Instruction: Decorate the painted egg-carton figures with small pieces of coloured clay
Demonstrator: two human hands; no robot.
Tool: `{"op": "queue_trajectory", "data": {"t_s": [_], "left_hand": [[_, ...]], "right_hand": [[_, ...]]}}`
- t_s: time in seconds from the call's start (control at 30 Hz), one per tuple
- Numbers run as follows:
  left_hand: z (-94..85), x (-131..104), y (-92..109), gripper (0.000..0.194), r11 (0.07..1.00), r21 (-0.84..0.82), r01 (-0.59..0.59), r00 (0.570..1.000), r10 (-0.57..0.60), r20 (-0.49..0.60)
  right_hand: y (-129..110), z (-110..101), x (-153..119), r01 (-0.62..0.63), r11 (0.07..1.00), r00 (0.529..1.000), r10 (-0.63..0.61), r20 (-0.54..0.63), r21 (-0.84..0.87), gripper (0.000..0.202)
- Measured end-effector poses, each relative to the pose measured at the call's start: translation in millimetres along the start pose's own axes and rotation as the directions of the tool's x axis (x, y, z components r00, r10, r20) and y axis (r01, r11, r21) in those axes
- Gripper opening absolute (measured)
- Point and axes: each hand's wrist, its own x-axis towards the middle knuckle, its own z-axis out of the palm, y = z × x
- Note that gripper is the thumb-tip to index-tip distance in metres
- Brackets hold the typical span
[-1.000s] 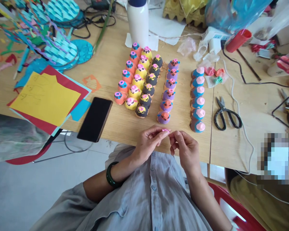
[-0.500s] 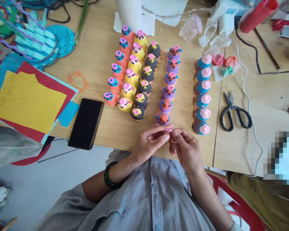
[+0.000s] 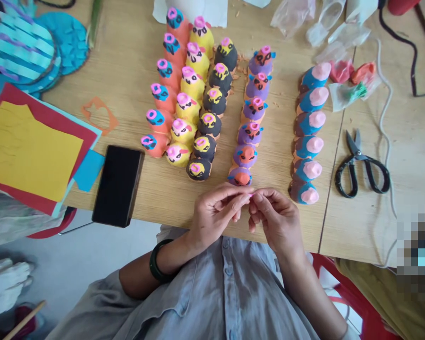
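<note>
Between my fingertips is a small pink piece (image 3: 250, 195), mostly hidden by the fingers. My left hand (image 3: 217, 208) pinches it from one side and my right hand (image 3: 276, 217) from the other, the fingertips almost touching. Just beyond them ends a row of purple figures (image 3: 252, 109); the upper ones have pink rings on top, while the two nearest show none. Further left stand rows of orange figures (image 3: 165, 97), yellow figures (image 3: 188, 106) and black figures (image 3: 209, 123), all with pink rings. A row of blue and brown figures with pale pink tops (image 3: 313, 120) stands to the right.
Black-handled scissors (image 3: 361, 165) lie at the right, near a white cable (image 3: 386, 127) and bags of coloured clay (image 3: 354, 82). A phone (image 3: 117, 185) lies by the front edge, beside stacked coloured paper (image 3: 31, 151). Woven blue shapes (image 3: 65, 42) are at the back left.
The view has shifted closer to the table. My hands have drawn together, and less of the pink piece shows between the fingertips.
</note>
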Motion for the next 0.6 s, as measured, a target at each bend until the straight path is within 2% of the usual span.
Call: {"op": "queue_trajectory", "data": {"t_s": [0.1,0.17,0.27,0.47,0.6], "left_hand": [[0.2,0,0,0.032,0.998,-0.024,0.064,0.998,-0.063,0.011],[0.1,0,1,0.025,0.997,0.018,0.079,0.997,-0.08,0.022],[-0.3,-1,1,0.007,0.997,0.08,0.021,1.0,-0.021,0.005],[0.1,-6,0,0.007,0.987,0.148,-0.053,0.999,0.052,0.015],[0.3,-11,2,0.031,0.998,0.055,0.023,0.999,-0.025,0.023]], "right_hand": [[-1,1,1,0.002,1.0,1.0,-0.002,-0.002,0.008,0.024],[-2,1,0,-0.007,1.0,1.0,0.006,0.016,0.008,0.023],[-3,1,-2,-0.019,1.0,0.999,0.018,0.049,0.016,0.022],[-2,0,-8,-0.039,0.999,0.998,0.039,0.043,0.015,0.026],[-2,0,-13,-0.003,0.999,1.0,0.002,0.013,0.045,0.026]]}}
